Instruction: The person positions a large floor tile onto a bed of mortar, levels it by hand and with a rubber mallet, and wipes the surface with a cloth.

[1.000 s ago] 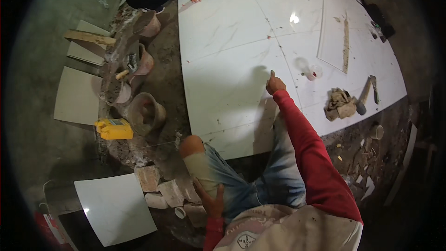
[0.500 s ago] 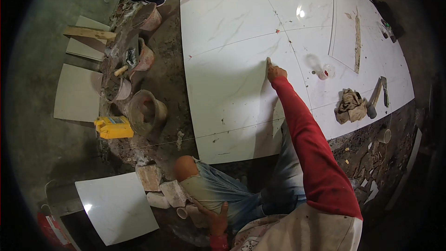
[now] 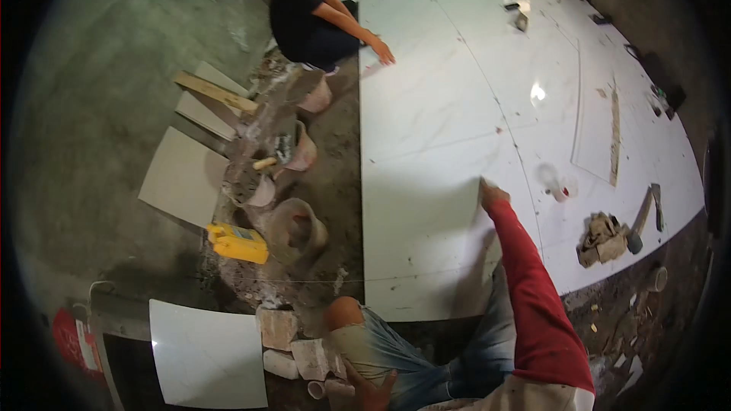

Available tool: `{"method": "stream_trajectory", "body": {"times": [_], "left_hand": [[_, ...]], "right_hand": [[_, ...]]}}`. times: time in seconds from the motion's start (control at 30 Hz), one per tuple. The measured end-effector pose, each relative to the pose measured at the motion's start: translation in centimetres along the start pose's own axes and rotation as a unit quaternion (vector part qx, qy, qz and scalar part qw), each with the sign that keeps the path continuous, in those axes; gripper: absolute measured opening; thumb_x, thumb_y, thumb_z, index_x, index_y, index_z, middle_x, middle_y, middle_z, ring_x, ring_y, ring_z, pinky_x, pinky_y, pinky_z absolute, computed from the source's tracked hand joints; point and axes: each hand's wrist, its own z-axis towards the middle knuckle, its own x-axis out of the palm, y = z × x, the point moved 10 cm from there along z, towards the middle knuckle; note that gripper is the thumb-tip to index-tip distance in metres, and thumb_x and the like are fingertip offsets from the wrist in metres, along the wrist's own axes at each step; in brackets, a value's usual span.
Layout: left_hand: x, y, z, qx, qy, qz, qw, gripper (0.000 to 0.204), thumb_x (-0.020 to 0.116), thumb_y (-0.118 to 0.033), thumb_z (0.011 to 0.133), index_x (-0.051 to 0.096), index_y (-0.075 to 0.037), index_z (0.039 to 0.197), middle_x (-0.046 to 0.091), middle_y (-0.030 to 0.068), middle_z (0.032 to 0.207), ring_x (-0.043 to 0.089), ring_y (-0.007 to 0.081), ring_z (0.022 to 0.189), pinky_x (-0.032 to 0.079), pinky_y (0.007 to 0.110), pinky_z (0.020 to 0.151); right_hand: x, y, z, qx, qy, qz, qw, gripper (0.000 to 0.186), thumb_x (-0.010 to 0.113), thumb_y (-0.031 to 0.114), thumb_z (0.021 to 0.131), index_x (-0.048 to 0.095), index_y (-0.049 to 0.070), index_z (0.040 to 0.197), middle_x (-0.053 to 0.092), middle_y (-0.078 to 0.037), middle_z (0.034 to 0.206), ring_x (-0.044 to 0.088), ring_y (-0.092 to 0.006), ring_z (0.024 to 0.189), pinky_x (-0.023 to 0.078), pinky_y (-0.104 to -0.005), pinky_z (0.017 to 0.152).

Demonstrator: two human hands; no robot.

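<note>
My right hand (image 3: 493, 194) is on a large white marble-look tile (image 3: 426, 221), one finger stretched out and the others partly curled. It appears to hold nothing, though blur softens the fingers. Low in the view, my left hand (image 3: 373, 390) lies by my bent leg with thumb and fingers apart and nothing visible in it. Thin joint lines separate the tiles under and beyond my right hand. To the right of that hand are a small clear cup (image 3: 564, 189) with something red, a crumpled brown cloth (image 3: 603, 239) and a dark-headed mallet (image 3: 634, 241).
Across the floor a person (image 3: 308, 19) crouches, one hand on the tiles. Along the left dirt strip stand buckets (image 3: 297, 230), a trowel (image 3: 285, 148) and a yellow jug (image 3: 237, 243). Loose tiles (image 3: 183, 179), a wooden board (image 3: 217, 93) and bricks (image 3: 278, 329) lie about. A hatchet (image 3: 656, 208) rests right.
The whole view has tilted up and shifted, showing more of the crouching person. My right hand stays at about the same spot on the tile; my left hand stays by my leg.
</note>
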Motion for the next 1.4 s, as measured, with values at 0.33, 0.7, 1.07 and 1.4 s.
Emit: {"method": "stream_trajectory", "body": {"times": [0.33, 0.7, 1.07, 1.4], "left_hand": [[0.0, -2.7, 2.5, 0.002, 0.045, 0.073, 0.996, 0.149, 0.078, -0.076, 0.062, -0.006, 0.005, 0.155, 0.032, 0.0380, 0.149, 0.053, 0.0487, 0.125, 0.049, 0.050, 0.097], [3.1, -5.6, 8.3, 0.084, 0.133, 0.106, 0.982, 0.157, 0.066, -0.091, 0.057, -0.006, 0.010, 0.153, 0.050, 0.0405, 0.134, 0.061, 0.0489, 0.114, 0.055, 0.049, 0.088], [4.2, -8.7, 11.2, 0.114, 0.161, 0.146, 0.969, 0.155, 0.068, -0.088, 0.058, 0.001, 0.015, 0.151, 0.052, 0.0391, 0.134, 0.053, 0.0484, 0.127, 0.046, 0.044, 0.104], [2.4, -7.0, 9.8, 0.121, 0.101, 0.070, 0.985, 0.128, 0.062, -0.079, 0.075, 0.015, 0.012, 0.152, 0.040, 0.0408, 0.143, 0.054, 0.0512, 0.123, 0.047, 0.048, 0.103]], "right_hand": [[-6.5, -7.4, -23.4, -0.035, -0.206, 0.224, 0.952, 0.056, 0.060, 0.043, 0.095, 0.054, 0.004, 0.135, 0.061, -0.022, 0.127, 0.057, -0.0386, 0.116, 0.045, -0.0478, 0.099], [-2.4, -10.9, -40.1, 0.094, -0.062, 0.277, 0.954, 0.111, 0.070, 0.065, 0.081, 0.026, -0.010, 0.150, 0.040, -0.036, 0.145, 0.041, -0.0488, 0.135, 0.037, -0.0488, 0.111], [-3.2, -11.5, -40.1, 0.095, -0.226, 0.151, 0.958, 0.070, 0.063, 0.052, 0.091, 0.052, 0.003, 0.139, 0.058, -0.029, 0.129, 0.061, -0.0479, 0.107, 0.051, -0.0481, 0.090], [-7.1, -34.5, -38.6, 0.188, -0.370, 0.353, 0.839, 0.024, 0.055, 0.019, 0.099, 0.066, -0.002, 0.096, 0.068, -0.012, 0.075, 0.062, -0.0188, 0.064, 0.050, -0.0368, 0.061]]}}
